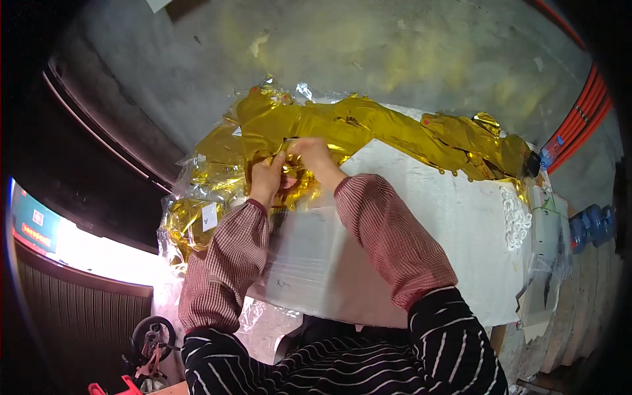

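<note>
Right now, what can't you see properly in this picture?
Head view, the only one:
- Left hand fingertips: buried in the gold foil.
- Right hand: its grip is hidden by its own back.
- Foil shapes: too crumpled to tell.
- Clear bags: contents hidden by sleeves and glare.

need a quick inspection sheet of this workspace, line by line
surface: white covered table, mostly bare on its right half
job's things: crumpled gold foil pieces strung across the far edge; more gold foil in clear bags at left
clutter: clear plastic sheet near the front edge; white ring-shaped bits at right
grippers: left hand and right hand both pinch the foil at the middle, fingers closed on it
cables: red cables run along the wall at right
surroundings: grey concrete wall; blue bottles at right; small red toy bike lower left
</note>
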Demonstrator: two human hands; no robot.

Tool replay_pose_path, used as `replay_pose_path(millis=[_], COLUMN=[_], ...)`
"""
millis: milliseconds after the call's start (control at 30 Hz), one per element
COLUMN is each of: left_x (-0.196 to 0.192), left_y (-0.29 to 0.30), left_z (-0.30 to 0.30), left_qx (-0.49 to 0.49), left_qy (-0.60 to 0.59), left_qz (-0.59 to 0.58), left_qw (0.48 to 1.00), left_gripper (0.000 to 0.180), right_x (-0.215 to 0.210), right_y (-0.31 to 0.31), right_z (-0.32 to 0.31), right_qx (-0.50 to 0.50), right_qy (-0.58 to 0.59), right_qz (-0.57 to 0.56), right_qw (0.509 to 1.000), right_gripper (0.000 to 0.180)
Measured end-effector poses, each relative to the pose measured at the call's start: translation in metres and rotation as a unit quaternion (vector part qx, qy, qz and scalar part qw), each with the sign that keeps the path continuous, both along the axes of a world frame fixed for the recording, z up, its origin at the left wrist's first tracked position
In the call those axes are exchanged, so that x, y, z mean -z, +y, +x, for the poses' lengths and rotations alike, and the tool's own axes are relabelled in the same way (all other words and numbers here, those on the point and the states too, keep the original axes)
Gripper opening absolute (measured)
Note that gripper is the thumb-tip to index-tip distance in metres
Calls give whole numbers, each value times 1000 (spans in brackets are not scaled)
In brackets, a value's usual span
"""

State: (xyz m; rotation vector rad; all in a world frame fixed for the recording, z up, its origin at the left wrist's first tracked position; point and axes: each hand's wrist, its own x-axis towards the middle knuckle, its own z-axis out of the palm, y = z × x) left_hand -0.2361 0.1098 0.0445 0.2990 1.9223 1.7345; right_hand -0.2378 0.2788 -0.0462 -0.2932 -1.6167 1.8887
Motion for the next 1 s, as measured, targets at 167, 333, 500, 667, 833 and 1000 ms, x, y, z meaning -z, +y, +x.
replay_pose_path(millis=[167,333,500,667,833,1000], left_x=[20,-60,-21,19,2,-7], left_y=[-44,-48,8,7,23,33], left_z=[-22,-11,-23,-55,-67,-63], left_qx=[-24,-150,208,233,268,267], left_qy=[6,609,612,495,436,425], left_qz=[-14,-49,-302,-485,-493,-523], left_qw=[1000,777,701,682,704,689], left_gripper=[37,32,56,97,100,102], right_x=[-38,-91,-92,-240,-283,-258], right_y=[40,1,-4,89,48,29], right_z=[5,24,27,154,329,465], right_qx=[186,119,47,-80,39,52], right_qy=[66,-34,-27,286,9,200], right_qz=[-230,-131,-115,-92,245,117], right_qw=[953,984,992,950,969,971], right_gripper=[14,17,20,26,25,38])
